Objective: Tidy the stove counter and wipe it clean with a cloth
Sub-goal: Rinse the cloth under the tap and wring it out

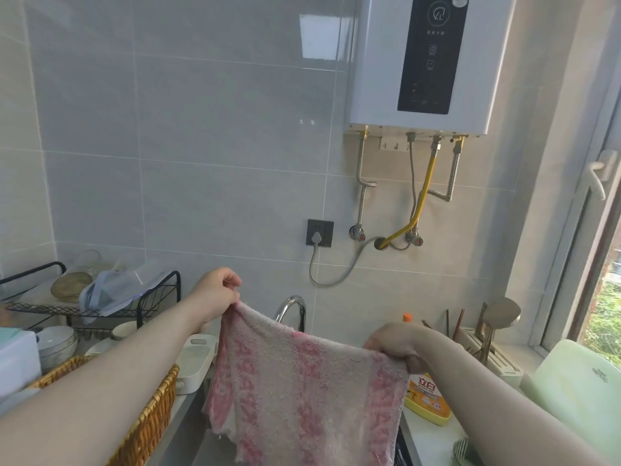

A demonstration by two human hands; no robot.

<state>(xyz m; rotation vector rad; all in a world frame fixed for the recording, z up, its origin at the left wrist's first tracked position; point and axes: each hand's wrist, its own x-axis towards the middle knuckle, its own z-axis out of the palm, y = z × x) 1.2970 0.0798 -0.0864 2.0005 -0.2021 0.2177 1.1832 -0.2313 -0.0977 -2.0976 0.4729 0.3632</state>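
One white water heater [376, 62] hangs on the tiled wall, upper right. Below it, a pink-and-white cloth [302, 391] hangs spread in the air. A wicker basket [151, 415] stands at left. The left hand [218, 290] pinches the cloth's higher left corner, and the right hand [396, 344] grips its right corner. An orange detergent bottle [426, 395] stands on the tabletop [431, 440]. A tap [290, 306] rises just behind the cloth.
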